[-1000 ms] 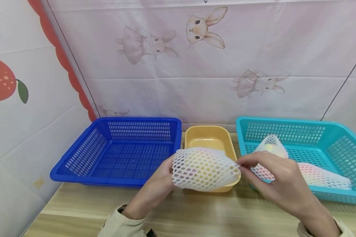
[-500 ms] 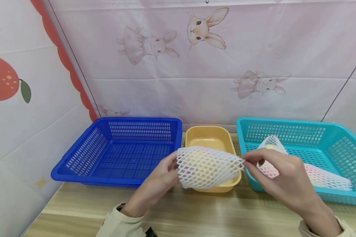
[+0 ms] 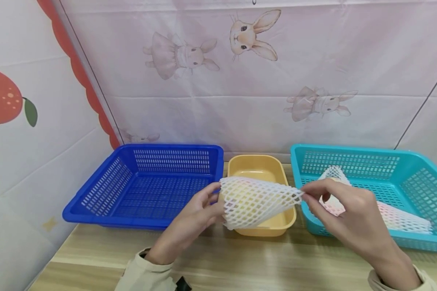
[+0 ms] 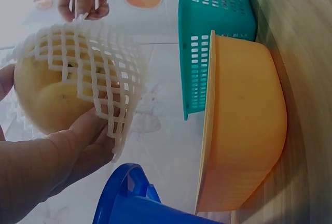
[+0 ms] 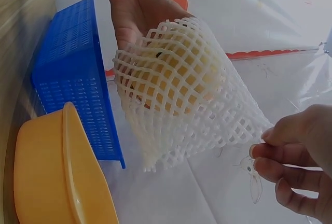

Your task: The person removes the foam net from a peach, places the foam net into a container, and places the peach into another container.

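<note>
A round yellow fruit (image 4: 44,89) sits partly inside a white foam fruit net (image 3: 258,198), held above the yellow tub (image 3: 289,218). My left hand (image 3: 191,218) grips the fruit at the net's wide mouth, thumb and fingers spread round it. In the left wrist view the fruit's near side shows bare beyond the net's edge. My right hand (image 3: 349,222) pinches the net's narrow tail (image 5: 254,133) between thumb and index finger. The net is stretched between both hands, and its tail end is empty.
On the left stands a blue basket (image 3: 142,222). A turquoise basket (image 3: 415,238) to the right holds fruits in foam nets (image 3: 404,218), partly behind my right hand. A printed cloth wall (image 3: 204,117) rises behind the containers on the wooden table (image 3: 262,262).
The net has moved slightly right and its tail is drawn out further by my right hand. My left fingers have shifted back, showing more at the net's mouth.
</note>
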Available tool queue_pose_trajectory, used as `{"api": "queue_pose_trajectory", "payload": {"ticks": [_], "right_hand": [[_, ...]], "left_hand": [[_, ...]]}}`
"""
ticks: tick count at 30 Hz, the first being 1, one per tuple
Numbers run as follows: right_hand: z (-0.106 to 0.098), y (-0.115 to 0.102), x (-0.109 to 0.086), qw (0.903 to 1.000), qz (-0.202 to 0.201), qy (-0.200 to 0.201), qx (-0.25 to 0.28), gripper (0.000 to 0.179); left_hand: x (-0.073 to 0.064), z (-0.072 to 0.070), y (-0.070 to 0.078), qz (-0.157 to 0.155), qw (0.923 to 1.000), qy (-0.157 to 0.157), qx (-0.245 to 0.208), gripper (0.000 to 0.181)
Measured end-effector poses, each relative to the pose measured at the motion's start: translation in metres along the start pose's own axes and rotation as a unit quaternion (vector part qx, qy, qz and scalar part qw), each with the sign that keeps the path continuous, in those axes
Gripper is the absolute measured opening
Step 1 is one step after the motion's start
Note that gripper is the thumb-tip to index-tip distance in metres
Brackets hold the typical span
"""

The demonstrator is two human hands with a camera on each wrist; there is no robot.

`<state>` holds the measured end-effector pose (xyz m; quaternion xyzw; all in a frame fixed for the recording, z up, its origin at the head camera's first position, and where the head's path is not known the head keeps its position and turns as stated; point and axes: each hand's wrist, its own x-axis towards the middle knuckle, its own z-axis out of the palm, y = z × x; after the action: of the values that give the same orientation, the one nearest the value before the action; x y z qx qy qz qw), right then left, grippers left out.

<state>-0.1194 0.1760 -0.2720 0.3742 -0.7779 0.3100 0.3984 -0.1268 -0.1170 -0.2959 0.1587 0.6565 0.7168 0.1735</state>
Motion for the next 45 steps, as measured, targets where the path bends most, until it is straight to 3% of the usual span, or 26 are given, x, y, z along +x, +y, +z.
{"api": "queue_pose_trajectory", "payload": {"ticks": [8, 17, 25, 32, 35, 39, 45], "right_hand": [[0.001, 0.003, -0.001, 0.9999, 0.010, 0.001, -0.014, 0.037], [0.000, 0.006, -0.001, 0.9999, 0.007, 0.001, -0.015, 0.037], [0.000, 0.007, -0.003, 0.9994, 0.020, 0.007, -0.028, 0.039], [-0.005, 0.006, -0.004, 0.9974, 0.050, -0.031, -0.042, 0.007], [-0.005, 0.006, -0.004, 0.9973, 0.050, -0.031, -0.045, 0.009], [-0.003, 0.009, -0.004, 0.9983, 0.036, -0.018, -0.042, 0.026], [-0.004, 0.009, -0.005, 0.9968, 0.049, -0.041, -0.049, 0.021]], "left_hand": [[0.002, -0.003, -0.001, -0.009, 0.9999, 0.006, -0.007, 0.073], [0.004, -0.005, 0.002, 0.004, 1.0000, 0.000, -0.006, 0.066], [0.002, -0.009, 0.004, 0.000, 0.9999, 0.013, -0.001, 0.065], [0.003, -0.016, 0.006, 0.000, 0.9996, 0.026, 0.011, 0.064], [0.003, -0.020, 0.008, 0.003, 0.9992, 0.036, 0.013, 0.063], [0.001, -0.026, 0.012, 0.009, 0.9985, 0.052, 0.009, 0.062], [-0.004, -0.036, 0.021, 0.025, 0.9966, 0.077, 0.014, 0.062]]}}
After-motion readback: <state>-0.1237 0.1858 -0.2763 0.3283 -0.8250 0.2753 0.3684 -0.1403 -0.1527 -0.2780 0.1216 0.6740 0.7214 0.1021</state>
